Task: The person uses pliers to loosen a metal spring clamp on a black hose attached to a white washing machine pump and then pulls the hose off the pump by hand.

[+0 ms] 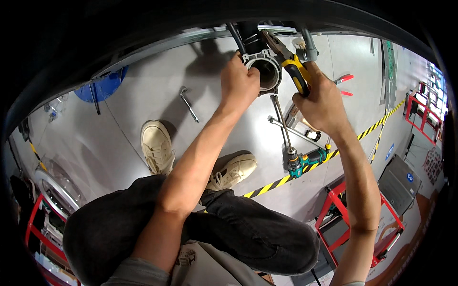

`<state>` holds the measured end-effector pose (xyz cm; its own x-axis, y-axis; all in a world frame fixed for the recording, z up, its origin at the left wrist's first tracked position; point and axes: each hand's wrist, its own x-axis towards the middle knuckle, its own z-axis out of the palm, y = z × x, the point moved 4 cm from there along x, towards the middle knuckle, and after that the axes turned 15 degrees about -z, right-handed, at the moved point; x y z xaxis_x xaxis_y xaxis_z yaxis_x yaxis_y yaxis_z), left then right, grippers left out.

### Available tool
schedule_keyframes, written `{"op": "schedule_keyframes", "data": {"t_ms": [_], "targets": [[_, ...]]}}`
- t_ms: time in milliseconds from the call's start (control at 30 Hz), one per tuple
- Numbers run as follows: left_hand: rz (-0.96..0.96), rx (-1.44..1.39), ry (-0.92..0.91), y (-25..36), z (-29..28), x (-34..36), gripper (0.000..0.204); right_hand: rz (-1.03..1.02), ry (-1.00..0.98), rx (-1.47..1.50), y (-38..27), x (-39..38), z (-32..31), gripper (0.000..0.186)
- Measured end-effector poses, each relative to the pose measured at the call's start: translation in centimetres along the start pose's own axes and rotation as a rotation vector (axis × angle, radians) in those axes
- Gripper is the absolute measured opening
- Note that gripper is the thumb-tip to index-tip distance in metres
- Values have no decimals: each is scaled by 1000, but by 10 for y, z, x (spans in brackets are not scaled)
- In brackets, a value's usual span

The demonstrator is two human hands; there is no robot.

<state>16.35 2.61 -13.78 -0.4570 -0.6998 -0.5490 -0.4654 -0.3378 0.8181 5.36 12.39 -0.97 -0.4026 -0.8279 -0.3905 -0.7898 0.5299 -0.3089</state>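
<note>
Pliers (292, 65) jutting from clenched right grip (319, 99), round housing (271, 70) apparently pinched in left grip (239, 85)

The left grip (240, 83) is holding a round housing's (271, 71) left edge. The right grip (318, 99) is clasping pliers (294, 66), their nose slanting up-left beside the housing. A grey hose (309, 45) is running near them. On the floor (205, 143), a drill (305, 163) is lying across striped tape (267, 188), and a wrench (190, 106) is lying farther left.

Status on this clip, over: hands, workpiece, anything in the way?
Left hand gripping round housing by its rim. Right hand holding yellow-black pliers beside it. Housing's open end facing camera. Drill on floor, apart from both hands.
</note>
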Motion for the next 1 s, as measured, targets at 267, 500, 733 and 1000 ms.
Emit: {"op": "schedule_keyframes", "data": {"t_ms": [267, 500, 733, 1000], "targets": [[-77, -369, -168, -23, -2, 10, 17, 158, -138, 577, 27, 10, 19, 63], [9, -256, -127, -22, -9, 14, 19, 314, -156, 906, 27, 6, 29, 48], [-20, 154, -22, 3, -10, 2, 40, 170, -165, 357, 13, 13, 15, 65], [37, 324, 90, 14, -6, -9, 31, -66, 50, -231, -11, 12, 5, 53]]}}
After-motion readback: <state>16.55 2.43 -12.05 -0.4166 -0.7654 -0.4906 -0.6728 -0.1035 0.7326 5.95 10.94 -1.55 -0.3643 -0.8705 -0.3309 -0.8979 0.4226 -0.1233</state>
